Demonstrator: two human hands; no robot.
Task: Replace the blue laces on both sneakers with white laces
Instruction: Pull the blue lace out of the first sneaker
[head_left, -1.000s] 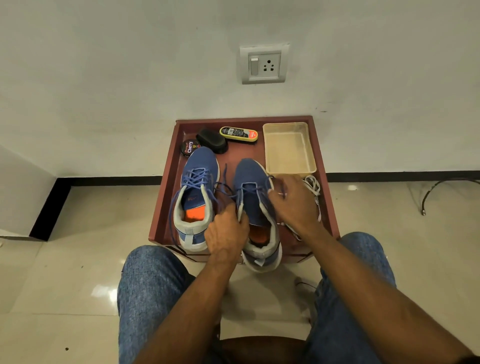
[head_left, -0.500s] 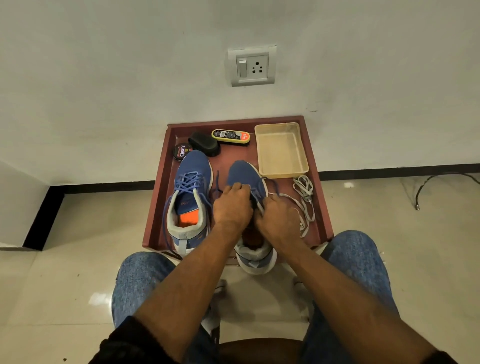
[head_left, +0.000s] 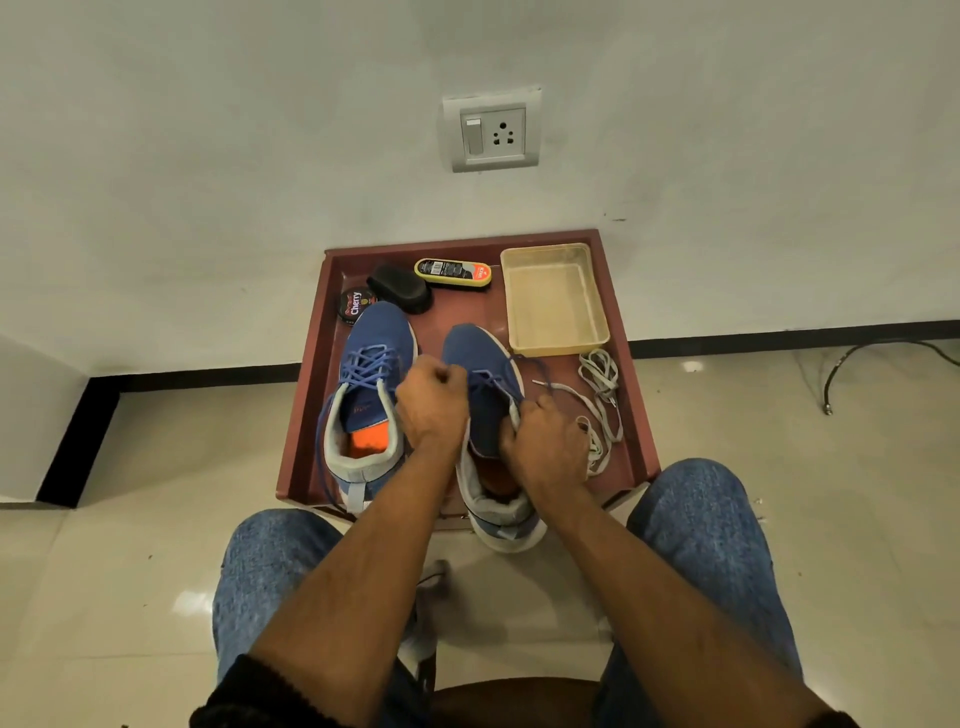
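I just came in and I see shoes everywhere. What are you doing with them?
A person sits over a red tray holding two blue sneakers. Both hands work on the right sneaker: the left hand pinches its blue lace, and the right hand grips the shoe's side by the eyelets. The left sneaker is laced in blue and not being touched. The white laces lie loose in the tray to the right, not threaded into either shoe.
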